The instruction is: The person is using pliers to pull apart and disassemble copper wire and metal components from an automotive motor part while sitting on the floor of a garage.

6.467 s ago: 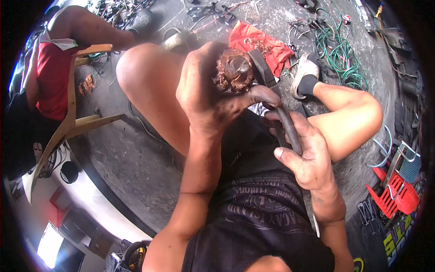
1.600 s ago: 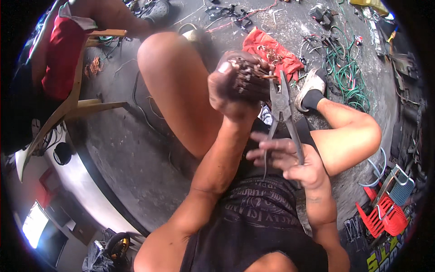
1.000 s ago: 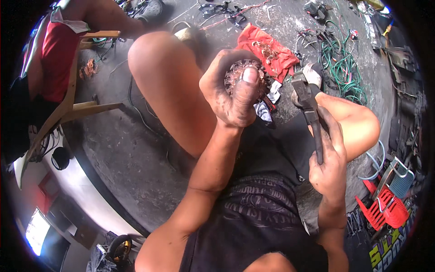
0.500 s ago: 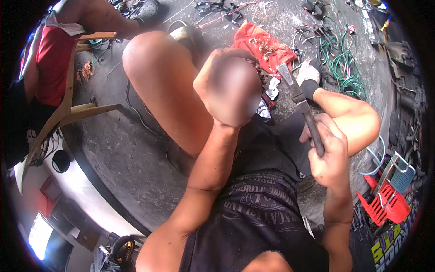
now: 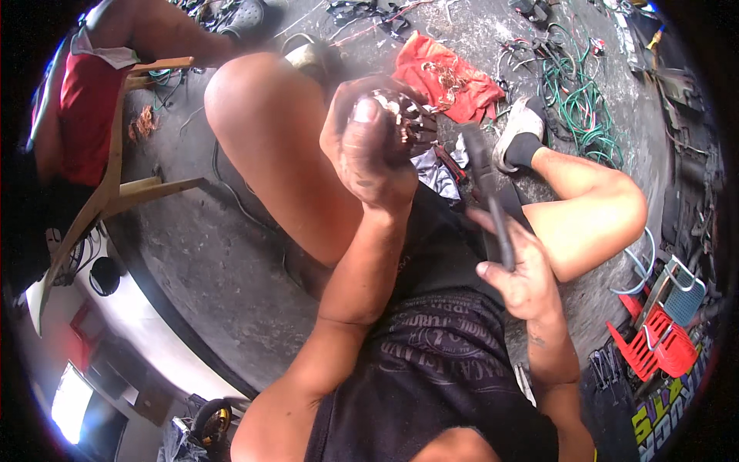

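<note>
My left hand (image 5: 369, 154) is wrapped round a round, dark metal piece that looks like a slotted motor core (image 5: 412, 127), with copper-coloured bits at its end. It is raised beside my bent left knee. To its right, my right hand (image 5: 523, 269) grips a long dark metal tool (image 5: 493, 189) by its lower end. The tool points up and away, apart from the core. Its far end is smeared by motion; the earlier frame shows it flat and blade-like.
A red cloth (image 5: 446, 77) with copper scraps lies ahead on the dark floor, with green wires (image 5: 577, 108) to its right. A red plastic thing (image 5: 654, 343) stands at the right. At left are a wooden chair (image 5: 115, 169) and another person's leg (image 5: 169, 31).
My right hand has moved left with the tool, whose head is now closer to the core. My left hand has shifted slightly, and the core's slotted end now shows.
</note>
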Action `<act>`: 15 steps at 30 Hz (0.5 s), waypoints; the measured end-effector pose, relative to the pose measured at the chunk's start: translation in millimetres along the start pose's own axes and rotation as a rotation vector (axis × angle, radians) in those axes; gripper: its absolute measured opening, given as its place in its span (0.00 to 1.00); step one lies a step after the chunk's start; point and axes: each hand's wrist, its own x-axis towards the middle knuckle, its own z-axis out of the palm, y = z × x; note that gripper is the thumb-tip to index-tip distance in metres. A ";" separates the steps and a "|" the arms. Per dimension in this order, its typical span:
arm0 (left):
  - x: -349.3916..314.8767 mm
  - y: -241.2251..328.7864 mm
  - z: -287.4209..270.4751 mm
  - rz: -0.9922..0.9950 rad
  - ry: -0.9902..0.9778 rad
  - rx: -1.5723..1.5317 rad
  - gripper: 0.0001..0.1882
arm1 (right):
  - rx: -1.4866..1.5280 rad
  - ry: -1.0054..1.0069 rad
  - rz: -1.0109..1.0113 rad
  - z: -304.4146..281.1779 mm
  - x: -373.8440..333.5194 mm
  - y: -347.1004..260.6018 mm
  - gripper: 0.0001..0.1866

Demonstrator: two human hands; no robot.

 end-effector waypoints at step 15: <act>-2.4 0.9 3.3 0.065 -0.022 0.235 0.21 | -0.079 0.026 -0.067 16.3 1.1 -12.9 0.38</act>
